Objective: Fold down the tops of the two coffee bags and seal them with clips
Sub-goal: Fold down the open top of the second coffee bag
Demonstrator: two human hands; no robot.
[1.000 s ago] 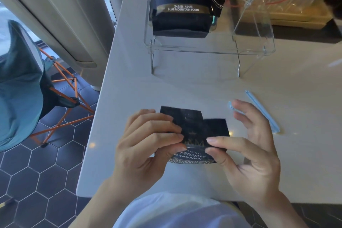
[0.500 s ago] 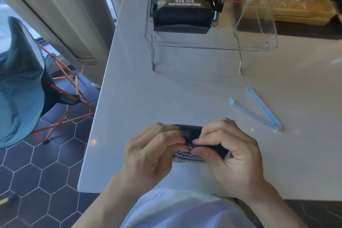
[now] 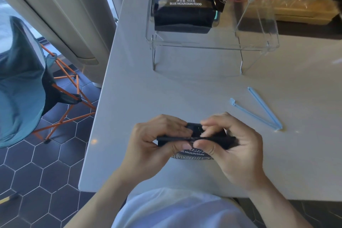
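On the smooth white table [image 3: 185, 89], both hands pinch the creased black bag [image 3: 194, 139].

Bag top [image 3: 194, 138] — upright before — now folded down flat.

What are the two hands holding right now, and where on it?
Both the left hand and right hand pinch the black coffee bag along its folded-down top edge.

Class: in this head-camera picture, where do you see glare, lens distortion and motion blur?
Head view: small bright glints lie on the white table near the open blue clip; the wide lens bends the table's edges; the right hand's fingertips are smeared over the folded coffee bag; the clear rack reflects light.
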